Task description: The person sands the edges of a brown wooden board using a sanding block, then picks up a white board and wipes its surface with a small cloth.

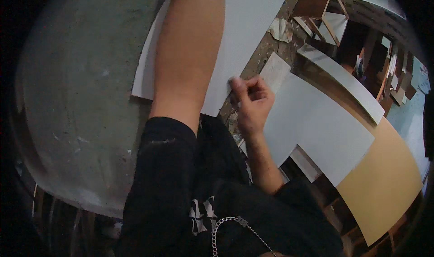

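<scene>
My left forearm (190, 44), bare below a short black sleeve, reaches up past the top edge; the left hand lies outside the picture. Beneath that arm a white panel (244, 26) extends over the grey-green surface and past its edge. My right hand (254, 101) is beside the panel's right edge, its fingers curled in a loose fist with the thumb pointing up. Nothing shows between those fingers, and the thumb tip is slightly blurred. I cannot tell whether this hand touches the panel.
A broad, scuffed grey-green surface (86, 85) fills the left. Right of my right hand lie a white sheet (321, 121) with a notched edge, a yellowish board (384, 180) and a narrow white strip (343, 78). A brown wooden stool-like frame (316, 3) and scattered offcuts stand behind.
</scene>
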`<state>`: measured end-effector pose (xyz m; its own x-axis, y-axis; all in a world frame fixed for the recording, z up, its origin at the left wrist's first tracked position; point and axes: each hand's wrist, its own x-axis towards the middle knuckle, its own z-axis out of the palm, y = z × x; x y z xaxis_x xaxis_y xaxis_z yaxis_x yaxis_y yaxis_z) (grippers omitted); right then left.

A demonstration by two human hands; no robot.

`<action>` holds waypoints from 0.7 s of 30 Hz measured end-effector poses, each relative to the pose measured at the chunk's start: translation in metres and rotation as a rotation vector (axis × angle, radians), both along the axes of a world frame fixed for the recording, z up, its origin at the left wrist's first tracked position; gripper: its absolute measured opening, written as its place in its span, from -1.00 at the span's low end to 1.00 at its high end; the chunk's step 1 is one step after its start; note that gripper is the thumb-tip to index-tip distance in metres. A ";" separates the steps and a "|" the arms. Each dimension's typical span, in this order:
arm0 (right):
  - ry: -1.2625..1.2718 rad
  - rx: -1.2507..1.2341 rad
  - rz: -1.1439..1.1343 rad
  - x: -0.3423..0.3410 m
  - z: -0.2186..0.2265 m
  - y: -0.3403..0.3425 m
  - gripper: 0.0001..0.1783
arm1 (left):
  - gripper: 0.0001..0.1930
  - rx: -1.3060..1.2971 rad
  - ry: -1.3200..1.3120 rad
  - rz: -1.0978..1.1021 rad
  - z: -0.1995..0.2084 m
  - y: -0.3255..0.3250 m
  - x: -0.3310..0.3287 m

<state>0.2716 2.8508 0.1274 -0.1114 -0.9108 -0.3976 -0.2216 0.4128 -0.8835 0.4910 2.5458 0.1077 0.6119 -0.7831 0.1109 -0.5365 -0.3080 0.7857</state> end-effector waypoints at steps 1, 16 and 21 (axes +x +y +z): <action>0.034 -0.049 0.003 -0.003 -0.001 -0.016 -0.67 | -0.61 -0.014 0.028 -0.048 0.004 0.003 -0.004; -0.175 0.035 0.041 0.001 0.001 0.065 -0.72 | -0.60 -0.003 -0.049 -0.030 0.005 0.006 -0.009; -0.197 0.017 0.115 -0.002 0.008 0.068 -0.80 | -0.63 -0.114 -0.128 0.037 -0.011 -0.011 0.010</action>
<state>0.2692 2.9189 0.1355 0.0740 -0.9059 -0.4170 -0.0923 0.4101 -0.9074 0.5011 2.5351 0.0969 0.6156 -0.7381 0.2761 -0.6239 -0.2425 0.7429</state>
